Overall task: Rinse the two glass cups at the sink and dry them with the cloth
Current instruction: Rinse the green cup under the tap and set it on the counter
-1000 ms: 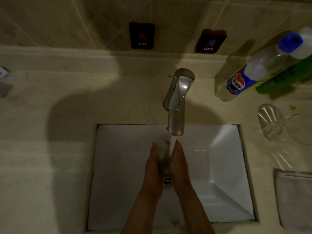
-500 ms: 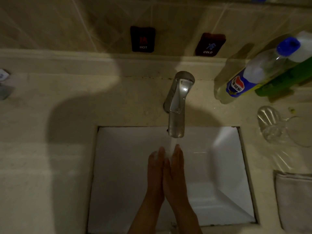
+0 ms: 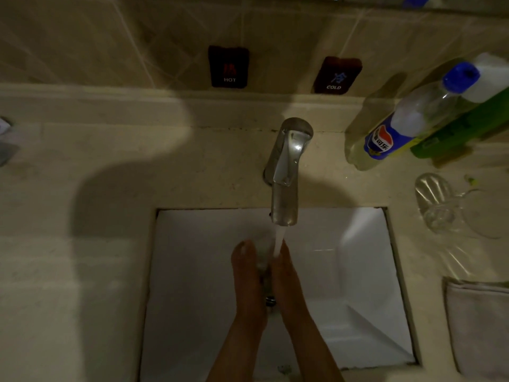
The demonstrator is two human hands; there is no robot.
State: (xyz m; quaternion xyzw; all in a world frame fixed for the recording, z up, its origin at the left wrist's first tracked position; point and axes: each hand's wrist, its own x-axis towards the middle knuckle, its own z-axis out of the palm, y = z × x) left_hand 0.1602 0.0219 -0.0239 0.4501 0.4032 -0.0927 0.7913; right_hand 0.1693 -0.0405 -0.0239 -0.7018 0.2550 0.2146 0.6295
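Observation:
Both my hands are in the white sink (image 3: 192, 285) under the running stream (image 3: 278, 241) from the chrome tap (image 3: 286, 172). My left hand (image 3: 245, 274) and my right hand (image 3: 287, 277) face each other palm to palm, fingers straight. A pale, translucent patch shows between the fingertips; I cannot tell whether it is glass or water. On the counter at the right lies a clear glass cup (image 3: 433, 205), with a second round glass shape (image 3: 483, 216) beside it. The grey cloth (image 3: 479, 326) lies near the right edge.
A clear bottle with a blue cap (image 3: 407, 125) and a green bottle (image 3: 462, 125) lean against the back ledge at the right. HOT (image 3: 228, 67) and COLD (image 3: 337, 75) tags hang on the tiled wall. The drain (image 3: 270, 300) shows between my wrists.
My palms were apart, closed together half a second ago, and now part slightly again at the fingertips under the stream. The glasses and cloth have not moved.

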